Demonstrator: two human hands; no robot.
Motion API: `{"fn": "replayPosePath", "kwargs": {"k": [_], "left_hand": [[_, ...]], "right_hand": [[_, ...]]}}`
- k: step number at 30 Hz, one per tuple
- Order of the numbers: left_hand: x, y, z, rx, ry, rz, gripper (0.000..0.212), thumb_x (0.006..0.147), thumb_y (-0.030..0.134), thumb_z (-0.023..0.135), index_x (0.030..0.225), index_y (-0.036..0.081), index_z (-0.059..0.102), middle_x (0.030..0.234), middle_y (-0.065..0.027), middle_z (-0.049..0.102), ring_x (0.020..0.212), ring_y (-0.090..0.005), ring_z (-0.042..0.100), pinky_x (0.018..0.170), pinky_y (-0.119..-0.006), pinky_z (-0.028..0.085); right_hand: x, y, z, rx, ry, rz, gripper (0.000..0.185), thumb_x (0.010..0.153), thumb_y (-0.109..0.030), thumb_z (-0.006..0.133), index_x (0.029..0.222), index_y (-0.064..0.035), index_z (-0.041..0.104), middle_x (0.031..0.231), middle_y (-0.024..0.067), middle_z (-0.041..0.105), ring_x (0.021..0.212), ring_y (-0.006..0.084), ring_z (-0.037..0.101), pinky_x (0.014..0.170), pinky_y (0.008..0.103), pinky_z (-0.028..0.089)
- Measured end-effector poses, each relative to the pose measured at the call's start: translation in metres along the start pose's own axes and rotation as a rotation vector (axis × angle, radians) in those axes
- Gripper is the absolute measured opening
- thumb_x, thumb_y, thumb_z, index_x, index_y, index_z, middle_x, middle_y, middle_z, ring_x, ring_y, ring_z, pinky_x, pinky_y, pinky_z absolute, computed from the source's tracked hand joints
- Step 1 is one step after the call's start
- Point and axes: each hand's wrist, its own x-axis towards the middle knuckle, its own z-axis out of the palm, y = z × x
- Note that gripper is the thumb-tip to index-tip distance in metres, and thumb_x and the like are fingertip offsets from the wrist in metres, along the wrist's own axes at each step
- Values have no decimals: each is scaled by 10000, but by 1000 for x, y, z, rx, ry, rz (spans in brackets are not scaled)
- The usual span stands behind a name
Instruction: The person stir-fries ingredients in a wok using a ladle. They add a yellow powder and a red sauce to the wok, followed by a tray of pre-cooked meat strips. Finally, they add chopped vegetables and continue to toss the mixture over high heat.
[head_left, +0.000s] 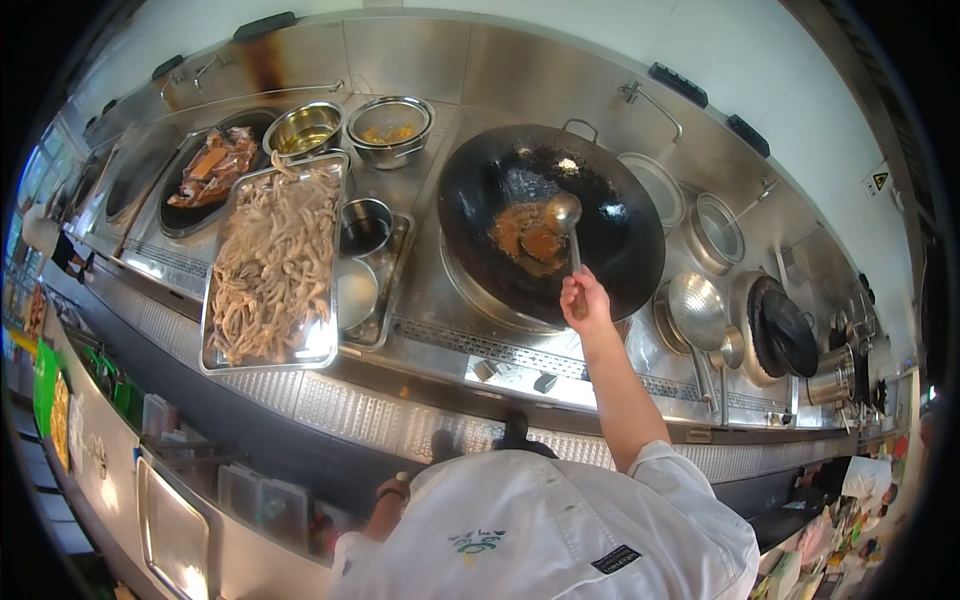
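My right hand grips the handle of a metal ladle. The ladle's bowl rests inside a large black wok, over a reddish-brown sauce or paste in its bottom. The wok sits slightly tilted on a steel ring on the range. My left hand is low beside my body, partly hidden by the white jacket; a dark band shows at its wrist, and its fingers are unclear. Left of the wok, a steel tray holds a heap of pale brown pieces that look like chicken feet.
Behind the tray are a steel bowl with yellow liquid, a strainer over a pot, and a pan of brown meat. A perforated skimmer, a smaller ladle and black woks lie right. People stand at both far sides.
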Motion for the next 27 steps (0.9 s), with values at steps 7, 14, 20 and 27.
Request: {"fn": "replayPosePath", "kwargs": {"k": [7, 14, 20, 27], "left_hand": [[71, -64, 37, 423, -111, 192, 450, 901, 455, 470, 1182, 144, 632, 1237, -121, 600, 1187, -272, 548, 972, -404, 425], [95, -68, 15, 235, -301, 103, 456, 662, 194, 754, 1109, 145, 679, 1148, -101, 654, 1095, -261, 613, 883, -386, 500], [108, -50, -6, 410, -184, 276, 470, 631, 182, 769, 1092, 137, 689, 1135, -100, 661, 1069, -251, 629, 883, -377, 503], [100, -11, -26, 484, -164, 366, 372, 684, 206, 715, 1047, 125, 703, 1127, -113, 659, 1065, -261, 628, 886, -384, 500]], "right_hand": [[-44, 17, 43, 145, 8, 215, 139, 870, -49, 529, 950, -149, 475, 704, 55, 499, 566, 117, 502, 496, 219, 448], [15, 15, 14, -105, 55, -92, 389, 857, -41, 548, 1177, -205, 399, 727, 78, 532, 543, 151, 506, 467, 266, 435], [-41, 33, 55, 24, 123, 127, 208, 850, -37, 563, 1027, -120, 490, 735, 65, 534, 566, 116, 513, 474, 222, 433], [-2, 30, 28, -172, 168, -127, 381, 874, -63, 558, 1189, -209, 403, 727, 63, 541, 541, 139, 497, 457, 241, 399]]}}
